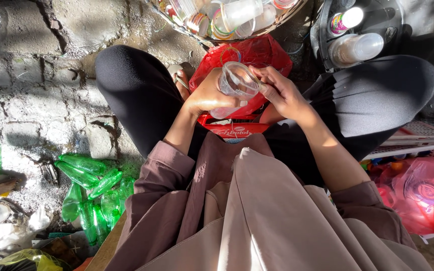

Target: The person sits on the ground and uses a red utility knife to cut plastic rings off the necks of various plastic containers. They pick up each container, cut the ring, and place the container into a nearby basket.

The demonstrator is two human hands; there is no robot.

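Rough stone ground [36, 95] lies under you, with green plastic bottles [89, 188] scattered at your left and a woven basket [287, 12] of clear cups ahead. Your left hand [209, 95] is wrapped around a clear plastic cup [237, 80], holding it over a red plastic bag [257, 55] between your knees. Your right hand [280, 93] pinches the cup's rim with its fingertips.

Clear plastic cup [235, 80], empty, tipped on its side, mouth toward two o'clock, held above red bag [257, 55] at twelve o'clock
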